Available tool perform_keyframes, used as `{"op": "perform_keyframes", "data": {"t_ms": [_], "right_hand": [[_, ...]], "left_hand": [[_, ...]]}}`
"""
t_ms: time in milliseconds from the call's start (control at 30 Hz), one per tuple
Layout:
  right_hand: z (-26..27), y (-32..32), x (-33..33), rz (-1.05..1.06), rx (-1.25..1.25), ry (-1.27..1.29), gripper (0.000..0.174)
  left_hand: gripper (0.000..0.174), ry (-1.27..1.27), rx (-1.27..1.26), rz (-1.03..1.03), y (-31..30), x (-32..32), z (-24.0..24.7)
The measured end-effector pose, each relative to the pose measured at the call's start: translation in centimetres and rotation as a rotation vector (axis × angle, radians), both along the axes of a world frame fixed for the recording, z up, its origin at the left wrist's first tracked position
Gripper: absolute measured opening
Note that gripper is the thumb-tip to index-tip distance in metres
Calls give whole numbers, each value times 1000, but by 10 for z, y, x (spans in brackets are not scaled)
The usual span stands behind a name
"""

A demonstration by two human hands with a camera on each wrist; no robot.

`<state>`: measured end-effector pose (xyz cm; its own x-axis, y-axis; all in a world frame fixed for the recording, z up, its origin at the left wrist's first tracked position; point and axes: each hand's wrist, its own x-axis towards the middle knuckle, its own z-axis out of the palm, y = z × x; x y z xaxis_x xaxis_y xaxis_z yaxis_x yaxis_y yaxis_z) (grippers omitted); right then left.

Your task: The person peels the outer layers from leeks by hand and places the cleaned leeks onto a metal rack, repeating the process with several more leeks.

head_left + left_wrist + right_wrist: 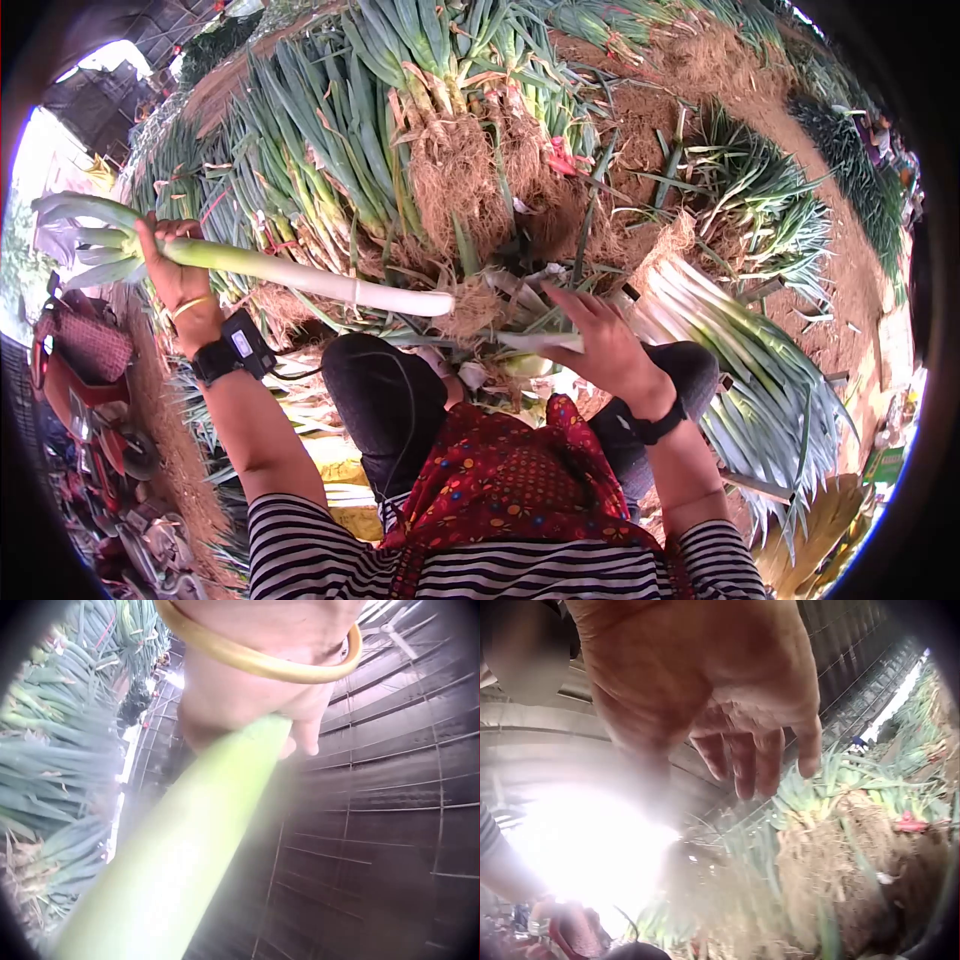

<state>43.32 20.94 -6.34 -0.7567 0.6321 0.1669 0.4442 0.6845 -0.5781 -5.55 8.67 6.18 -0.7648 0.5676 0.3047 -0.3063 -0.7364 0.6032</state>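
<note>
My left hand (178, 265) grips a leek (300, 278) just below its green leaves, which fan out past the fingers at the far left. The long white shank slants across to the right and ends in a tuft of brown roots (472, 312). In the left wrist view the leek's pale green stem (172, 840) runs out of the curled left hand (255, 697). My right hand (612, 352) hovers beyond the root end, its fingers extended and apart from the leek. The right wrist view shows that hand's palm (705, 682) holding nothing, fingers loosely spread.
Upright leek bunches (445, 130) with shaggy roots stand in front. To the right of my knees lies a pile of white-stemmed leeks (720, 340). Loose leaves and trimmings litter the ground between. A red scooter (90, 390) is parked at the left.
</note>
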Motion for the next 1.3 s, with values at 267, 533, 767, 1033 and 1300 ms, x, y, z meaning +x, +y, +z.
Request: {"op": "perform_keyframes", "data": {"t_ms": [267,533,767,1033,1300], "right_hand": [[40,-11,-102,417,-185,258,47],[23,-20,-95,192,227,420,39],[9,-17,-76,247,67,475,30],[-2,-13,-69,106,-51,503,17],[-3,3,-55,-16,-167,445,19]], "left_hand": [[28,-23,513,-439,0,62,32],[49,25,-59,-59,-8,70,0],[22,-92,42,-286,17,90,-32],[32,69,189,-519,42,119,-7],[40,188,350,-637,65,165,5]]}}
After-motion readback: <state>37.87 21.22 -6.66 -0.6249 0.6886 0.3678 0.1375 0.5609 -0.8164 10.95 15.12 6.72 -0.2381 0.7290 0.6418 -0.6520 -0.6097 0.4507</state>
